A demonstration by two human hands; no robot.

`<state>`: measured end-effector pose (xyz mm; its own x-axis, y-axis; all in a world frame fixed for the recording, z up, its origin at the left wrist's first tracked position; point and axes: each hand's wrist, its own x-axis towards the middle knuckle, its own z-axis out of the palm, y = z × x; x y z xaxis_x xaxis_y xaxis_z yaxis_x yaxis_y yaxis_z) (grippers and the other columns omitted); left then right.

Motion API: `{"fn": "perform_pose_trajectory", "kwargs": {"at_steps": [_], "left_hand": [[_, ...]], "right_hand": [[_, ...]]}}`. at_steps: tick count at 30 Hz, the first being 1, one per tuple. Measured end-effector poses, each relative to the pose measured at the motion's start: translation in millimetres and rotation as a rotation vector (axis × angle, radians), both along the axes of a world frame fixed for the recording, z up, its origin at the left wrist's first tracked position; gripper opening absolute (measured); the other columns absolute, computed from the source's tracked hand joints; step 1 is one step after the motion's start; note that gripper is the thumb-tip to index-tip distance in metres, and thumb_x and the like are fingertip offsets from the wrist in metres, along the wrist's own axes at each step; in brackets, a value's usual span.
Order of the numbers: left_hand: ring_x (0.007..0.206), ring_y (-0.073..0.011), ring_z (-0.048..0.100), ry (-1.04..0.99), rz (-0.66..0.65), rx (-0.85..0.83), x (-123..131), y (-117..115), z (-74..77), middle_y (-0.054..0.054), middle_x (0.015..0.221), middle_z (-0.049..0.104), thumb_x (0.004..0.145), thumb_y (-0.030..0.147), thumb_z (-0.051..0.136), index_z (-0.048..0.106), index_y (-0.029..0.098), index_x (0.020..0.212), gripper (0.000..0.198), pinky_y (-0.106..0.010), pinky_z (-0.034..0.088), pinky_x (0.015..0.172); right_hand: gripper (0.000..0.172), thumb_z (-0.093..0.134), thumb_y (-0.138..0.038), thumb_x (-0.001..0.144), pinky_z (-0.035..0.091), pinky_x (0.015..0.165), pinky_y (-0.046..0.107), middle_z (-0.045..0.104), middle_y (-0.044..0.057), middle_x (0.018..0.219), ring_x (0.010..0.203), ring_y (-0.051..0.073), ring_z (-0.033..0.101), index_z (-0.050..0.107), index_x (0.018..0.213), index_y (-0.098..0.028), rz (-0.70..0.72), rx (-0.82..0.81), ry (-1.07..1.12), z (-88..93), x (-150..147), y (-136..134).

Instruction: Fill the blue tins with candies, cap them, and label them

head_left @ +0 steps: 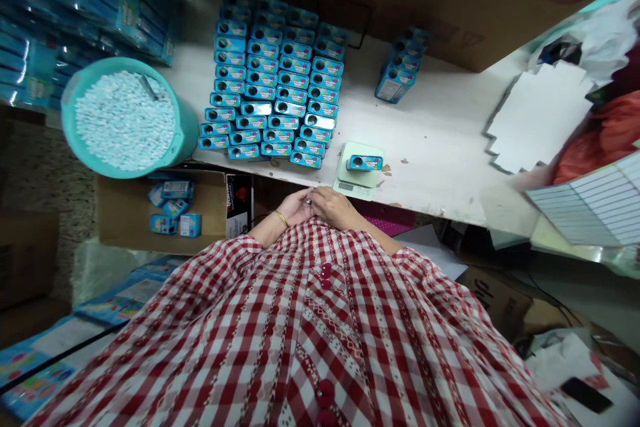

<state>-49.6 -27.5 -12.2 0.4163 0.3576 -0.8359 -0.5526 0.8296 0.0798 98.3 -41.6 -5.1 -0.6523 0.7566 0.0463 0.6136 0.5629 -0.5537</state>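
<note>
My left hand (295, 208) and my right hand (331, 203) meet close to my body, just below the table's front edge, fingers curled together around something small I cannot make out. A gold bangle sits on my left wrist. Right above them a small pale green scale (361, 177) stands on the white table (440, 147) with one blue tin (365, 162) lying on it. A big block of several rows of blue tins (275, 80) fills the table's left half.
A teal tub (177, 140) full of small white pieces stands at the left. Below it, an open cardboard box (125, 227) holds a few tins. A short stack of tins (403, 67) and white cardboard sheets (540, 117) lie to the right. Brown cartons stand behind.
</note>
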Motion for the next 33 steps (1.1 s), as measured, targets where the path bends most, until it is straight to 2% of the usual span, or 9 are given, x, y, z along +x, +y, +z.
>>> {"fn": "perform_pose_trajectory", "kwargs": {"at_steps": [5, 7, 10, 15, 22, 24, 27, 29, 33], "left_hand": [[0.079, -0.0177, 0.067, 0.033, -0.032, 0.016, 5.2, 5.3, -0.8, -0.015, 0.081, 0.069, 0.091, 0.018, 0.037, 0.064, 0.003, 0.088, 0.031, -0.03, 0.052, 0.078], [0.084, -0.0189, 0.067, 0.035, -0.036, 0.022, 6.4, 6.4, -0.7, -0.017, 0.086, 0.069, 0.091, 0.018, 0.037, 0.065, 0.003, 0.088, 0.031, -0.029, 0.052, 0.079], [0.086, -0.0188, 0.067, 0.031, -0.037, 0.024, 7.5, 6.8, -1.2, -0.017, 0.086, 0.07, 0.091, 0.018, 0.039, 0.065, 0.004, 0.088, 0.031, -0.029, 0.052, 0.08], [0.085, -0.0185, 0.068, 0.013, -0.035, 0.034, 6.8, 5.6, -3.2, -0.016, 0.087, 0.07, 0.09, 0.019, 0.04, 0.066, 0.004, 0.089, 0.03, -0.029, 0.052, 0.08], [0.086, -0.0186, 0.067, 0.001, -0.026, 0.041, 7.0, 7.0, 1.4, -0.015, 0.087, 0.07, 0.089, 0.018, 0.041, 0.065, 0.005, 0.097, 0.028, -0.03, 0.051, 0.083], [0.085, -0.0182, 0.067, 0.001, -0.021, 0.048, 11.1, 11.7, 6.6, -0.015, 0.087, 0.07, 0.09, 0.019, 0.04, 0.065, 0.005, 0.094, 0.029, -0.029, 0.051, 0.081], [0.083, -0.0179, 0.067, -0.033, -0.008, 0.065, 21.1, 22.7, 15.9, -0.015, 0.086, 0.069, 0.092, 0.022, 0.037, 0.064, 0.005, 0.09, 0.032, -0.027, 0.052, 0.074], [0.079, -0.0167, 0.066, -0.05, -0.002, 0.078, 26.7, 30.4, 21.5, -0.013, 0.084, 0.068, 0.093, 0.024, 0.038, 0.064, 0.006, 0.09, 0.032, -0.023, 0.052, 0.066], [0.063, -0.011, 0.062, 0.011, 0.0, 0.096, 24.3, 38.0, 26.3, -0.008, 0.073, 0.065, 0.088, 0.014, 0.045, 0.063, 0.006, 0.093, 0.02, -0.016, 0.043, 0.048]], "right_hand": [[0.02, 0.043, -0.021, 0.089, 0.047, 0.08, 0.033, 0.061, 0.009, 0.092, 0.089, 0.019, 0.055, 0.059, 0.099, -0.017, -0.383, 0.043, 0.165, 9.9, 51.2, 26.6], [0.016, 0.047, -0.02, 0.087, 0.047, 0.078, 0.032, 0.061, 0.008, 0.089, 0.086, 0.018, 0.057, 0.06, 0.097, -0.018, -0.486, 0.052, 0.176, 8.3, 70.1, 38.6], [0.012, 0.05, -0.021, 0.086, 0.047, 0.076, 0.03, 0.062, 0.006, 0.086, 0.083, 0.018, 0.058, 0.06, 0.092, -0.018, -0.526, 0.052, 0.182, 1.5, 83.6, 49.7], [0.014, 0.05, -0.025, 0.087, 0.047, 0.077, 0.03, 0.065, 0.005, 0.084, 0.082, 0.017, 0.06, 0.062, 0.081, -0.02, -0.617, 0.033, 0.224, -3.3, 83.0, 54.9], [0.015, 0.057, -0.033, 0.083, 0.05, 0.07, 0.03, 0.066, 0.001, 0.08, 0.071, 0.015, 0.061, 0.065, 0.082, -0.02, -0.824, -0.03, 0.436, 13.1, 87.8, 51.8], [0.018, 0.058, -0.036, 0.083, 0.051, 0.07, 0.03, 0.066, 0.001, 0.081, 0.072, 0.015, 0.061, 0.066, 0.087, -0.02, -0.818, -0.056, 0.513, 24.1, 83.3, 48.4], [0.026, 0.059, -0.039, 0.083, 0.052, 0.076, 0.031, 0.067, 0.002, 0.091, 0.08, 0.015, 0.062, 0.066, 0.101, -0.022, -0.624, -0.142, 0.516, 40.6, 74.3, 45.8], [0.034, 0.056, -0.041, 0.084, 0.052, 0.081, 0.033, 0.066, 0.003, 0.1, 0.088, 0.016, 0.062, 0.061, 0.113, -0.024, -0.553, -0.141, 0.442, 46.2, 74.8, 47.1], [0.038, 0.043, -0.042, 0.091, 0.051, 0.082, 0.037, 0.063, 0.008, 0.106, 0.096, 0.019, 0.06, 0.056, 0.122, -0.024, -0.697, -0.014, 0.26, 36.3, 101.6, 51.4]]}}
